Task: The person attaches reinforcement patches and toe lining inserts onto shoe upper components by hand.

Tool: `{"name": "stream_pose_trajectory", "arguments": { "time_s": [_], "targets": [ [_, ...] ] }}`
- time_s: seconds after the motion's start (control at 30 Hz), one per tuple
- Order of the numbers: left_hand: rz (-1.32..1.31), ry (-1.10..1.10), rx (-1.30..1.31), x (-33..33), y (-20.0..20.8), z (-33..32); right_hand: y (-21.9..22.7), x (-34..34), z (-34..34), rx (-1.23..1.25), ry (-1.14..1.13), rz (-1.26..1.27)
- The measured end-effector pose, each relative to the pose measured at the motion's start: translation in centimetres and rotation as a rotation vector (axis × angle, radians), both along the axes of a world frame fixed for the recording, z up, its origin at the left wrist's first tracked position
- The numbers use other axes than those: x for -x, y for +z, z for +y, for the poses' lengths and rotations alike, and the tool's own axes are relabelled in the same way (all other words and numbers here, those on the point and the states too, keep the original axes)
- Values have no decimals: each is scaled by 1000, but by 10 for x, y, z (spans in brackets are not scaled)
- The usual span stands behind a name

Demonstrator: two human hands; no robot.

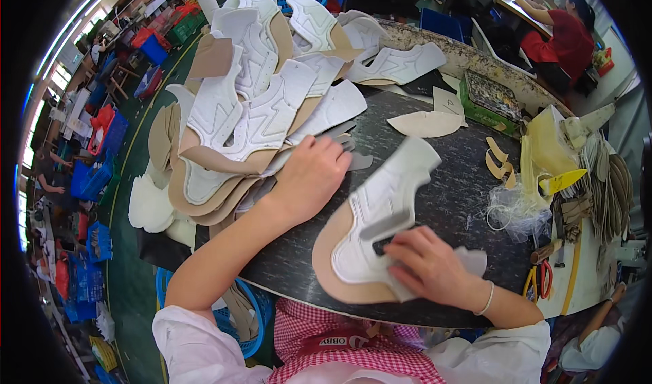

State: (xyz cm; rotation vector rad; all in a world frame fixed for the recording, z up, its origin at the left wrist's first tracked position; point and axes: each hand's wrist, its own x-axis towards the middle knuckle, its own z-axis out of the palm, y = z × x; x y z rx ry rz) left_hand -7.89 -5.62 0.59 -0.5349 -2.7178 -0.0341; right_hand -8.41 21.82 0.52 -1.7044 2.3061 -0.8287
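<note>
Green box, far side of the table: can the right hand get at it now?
Likely yes: mostly bare dark tabletop separates the right hand from the green box, though that hand is at the white shoe upper.

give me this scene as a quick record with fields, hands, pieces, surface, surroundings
left hand: at the near right edge of the pile; grip unclear
right hand: fingers on a single shoe upper
single upper: white with a tan border, in front of the person
pile: overlapping white-and-tan uppers, left and far side of table
surface: dark speckled table
right side of table: green box, tangled pale strands
below near edge: blue basket
background: person in red top, upper right
</note>
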Motion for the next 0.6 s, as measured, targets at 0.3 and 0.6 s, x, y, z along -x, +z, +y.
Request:
{"name": "stream_pose_trajectory", "arguments": {
  "time_s": [0.3, 0.6],
  "targets": [
    [202, -149, -177, -38, 27, 20, 38, 45, -29, 228, -240, -402],
    [-214, -348, -1027, -97, 21, 69, 52, -11, -1, 238, -51, -648]
  ]
}}
